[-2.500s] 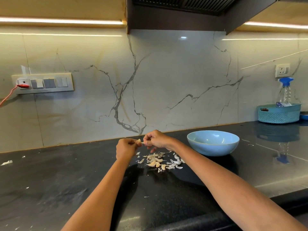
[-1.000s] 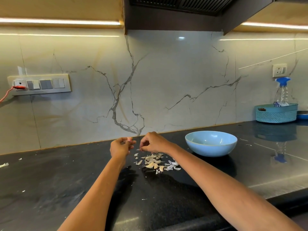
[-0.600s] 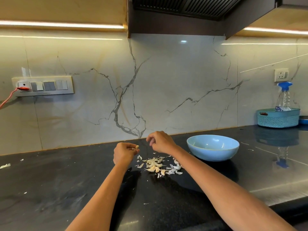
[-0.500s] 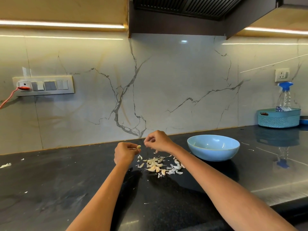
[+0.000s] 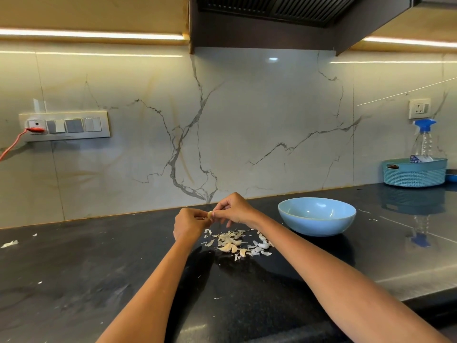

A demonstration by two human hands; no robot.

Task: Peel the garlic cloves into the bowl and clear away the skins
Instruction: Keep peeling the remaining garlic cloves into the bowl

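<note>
Both hands raised above the black countertop (image 5: 103,276), meeting at one garlic clove (image 5: 210,214). Left hand (image 5: 189,222): fingers curled round the clove, gripping it from the left. Right hand (image 5: 233,209): fingertips pinching the clove's right end; whether they grip skin or the clove body cannot be told at this size.

Below and just right of the hands: a loose pile of cloves and skins (image 5: 236,243) lying on the countertop, pale cloves mixed with thin white papery scraps. Peeled and unpeeled cloves in the pile not distinguishable.

Light blue bowl (image 5: 316,216) stands on the countertop to the right of the pile, near it but apart. Its visible inner wall shows no cloves.

Stray skin scraps: far left of the countertop (image 5: 9,243), and a few small flecks nearer the camera.

Background: teal woven basket (image 5: 414,172) at far right against the marble backsplash, with a spray bottle (image 5: 424,138) standing in it. Switch panel (image 5: 64,126) on the wall at left, red cable plugged in.
</note>
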